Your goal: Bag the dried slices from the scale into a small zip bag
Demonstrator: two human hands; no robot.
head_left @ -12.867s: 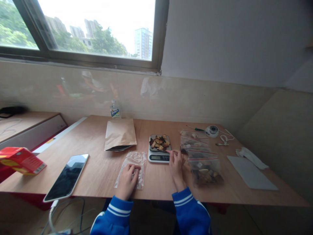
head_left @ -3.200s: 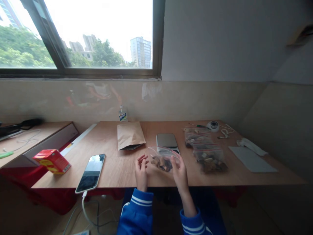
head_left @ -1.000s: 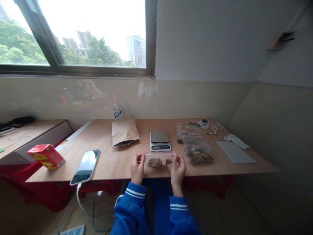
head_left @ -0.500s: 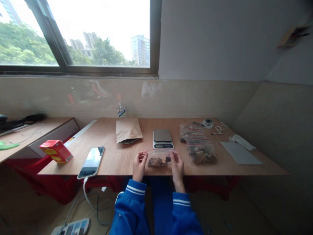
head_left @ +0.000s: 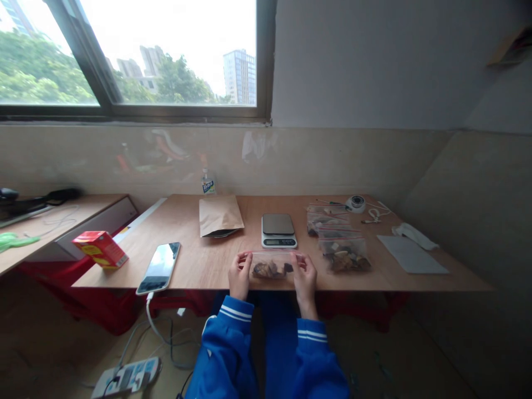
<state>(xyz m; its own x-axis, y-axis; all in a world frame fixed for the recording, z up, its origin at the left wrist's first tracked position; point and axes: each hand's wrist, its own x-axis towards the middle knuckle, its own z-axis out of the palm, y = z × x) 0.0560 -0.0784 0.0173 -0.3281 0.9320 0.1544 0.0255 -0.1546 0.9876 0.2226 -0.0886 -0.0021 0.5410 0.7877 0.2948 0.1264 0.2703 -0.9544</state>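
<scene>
A small clear zip bag point(head_left: 271, 266) with dark dried pieces inside lies near the front edge of the wooden table point(head_left: 195, 260). My left hand point(head_left: 240, 275) pinches its left end and my right hand point(head_left: 305, 275) pinches its right end along the red-striped top. Just behind the bag stands a small digital scale point(head_left: 279, 231) with a bare platform.
Several filled zip bags point(head_left: 338, 244) lie right of the scale, with white paper point(head_left: 411, 254) beyond. A brown paper pouch point(head_left: 219, 216), a small bottle point(head_left: 208, 183), a phone point(head_left: 160, 267) on a cable and a red box point(head_left: 100, 249) are on the left.
The dried pieces that lay on the scale are now in the bag. My hands went from holding the bag open to pinching its two ends on the table; in the last second they hardly moved.
</scene>
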